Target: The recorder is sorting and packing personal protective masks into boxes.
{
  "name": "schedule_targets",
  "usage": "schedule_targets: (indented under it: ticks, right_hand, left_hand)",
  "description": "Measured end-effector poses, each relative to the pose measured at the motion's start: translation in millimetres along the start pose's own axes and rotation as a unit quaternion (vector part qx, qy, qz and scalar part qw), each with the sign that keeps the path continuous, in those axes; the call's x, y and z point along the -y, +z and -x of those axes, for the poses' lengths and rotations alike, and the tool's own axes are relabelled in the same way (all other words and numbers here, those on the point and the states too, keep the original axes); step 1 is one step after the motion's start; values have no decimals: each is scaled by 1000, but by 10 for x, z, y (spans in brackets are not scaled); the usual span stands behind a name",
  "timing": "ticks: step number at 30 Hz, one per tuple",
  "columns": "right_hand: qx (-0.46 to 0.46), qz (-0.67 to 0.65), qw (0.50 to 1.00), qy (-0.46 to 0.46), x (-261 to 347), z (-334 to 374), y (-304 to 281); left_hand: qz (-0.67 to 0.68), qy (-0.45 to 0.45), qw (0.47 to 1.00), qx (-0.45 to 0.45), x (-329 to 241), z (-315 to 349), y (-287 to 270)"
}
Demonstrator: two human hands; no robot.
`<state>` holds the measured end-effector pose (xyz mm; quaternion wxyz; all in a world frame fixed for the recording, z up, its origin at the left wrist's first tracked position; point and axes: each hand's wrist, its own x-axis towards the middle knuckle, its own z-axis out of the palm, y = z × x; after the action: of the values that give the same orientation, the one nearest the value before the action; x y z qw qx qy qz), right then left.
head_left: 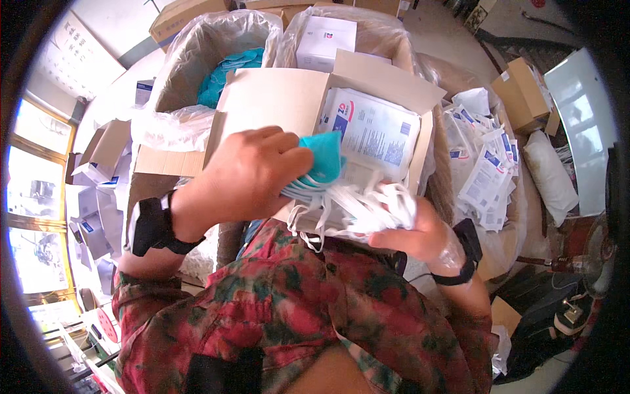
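A stack of teal face masks (323, 157) is held over my lap, in front of an open cardboard box (272, 105). My left hand (259, 171) is closed round the folded teal end of the stack. Its white straps (367, 207) hang loose in a bunch to the right, some dangling below. My right hand (420, 233) has its fingers closed about the far end of this bunch; the straps hide part of its grip. Inside the box lies a flat white printed packet (377, 128), just beyond the masks.
Behind, at the left, a plastic-lined carton (174, 82) holds more teal masks (226, 72). A white box (326, 41) sits in another lined carton. At the right, a lined carton is heaped with white packets (485, 171). Flattened and open small boxes (98, 177) pile up at the left.
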<state>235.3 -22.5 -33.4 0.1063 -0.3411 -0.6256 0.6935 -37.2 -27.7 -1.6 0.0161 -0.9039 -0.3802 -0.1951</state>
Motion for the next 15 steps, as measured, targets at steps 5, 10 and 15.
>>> schedule_targets:
  ticks: [5,10,15]
  right_hand:
    - [-74,266,895,-352,367,51,174]
    - [160,86,907,-380,412,-7,327]
    - [198,-34,952,-229,401,474,341]
  left_hand:
    - [342,-38,934,92,-150,21,279]
    - [351,75,928,103,-203,80,341]
    - [261,131,943,158,-423,225,-267]
